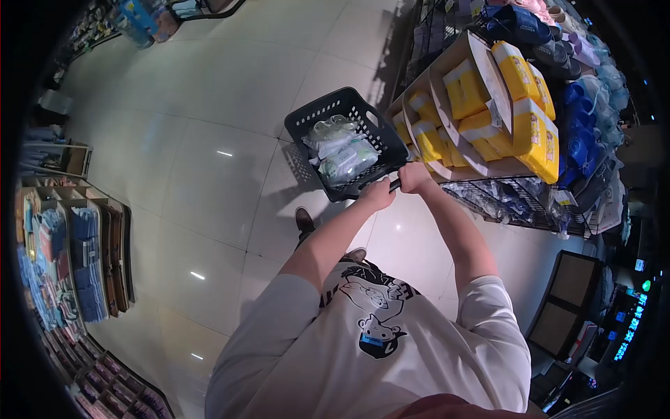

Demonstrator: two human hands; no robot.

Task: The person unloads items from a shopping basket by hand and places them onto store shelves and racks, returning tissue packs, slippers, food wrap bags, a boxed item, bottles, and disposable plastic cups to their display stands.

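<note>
A black shopping basket [314, 115] with pierced walls hangs in front of me over the tiled floor. Inside it lie several clear and white plastic-wrapped packages [349, 160]. My left hand [377, 195] is closed around the basket's dark handle [395, 185] near its front corner. Right beside it, my right hand [415, 177] grips the same handle, close to the yellow packages. The fingers of both hands are partly hidden.
To the right stands a display shelf [478, 105] with yellow packages [516, 70] and blue shoes above a wire rack. Folded clothes [87, 258] fill shelves at the left. My shoe [304, 220] shows below the basket. A dark panelled stand [569, 279] is at the lower right.
</note>
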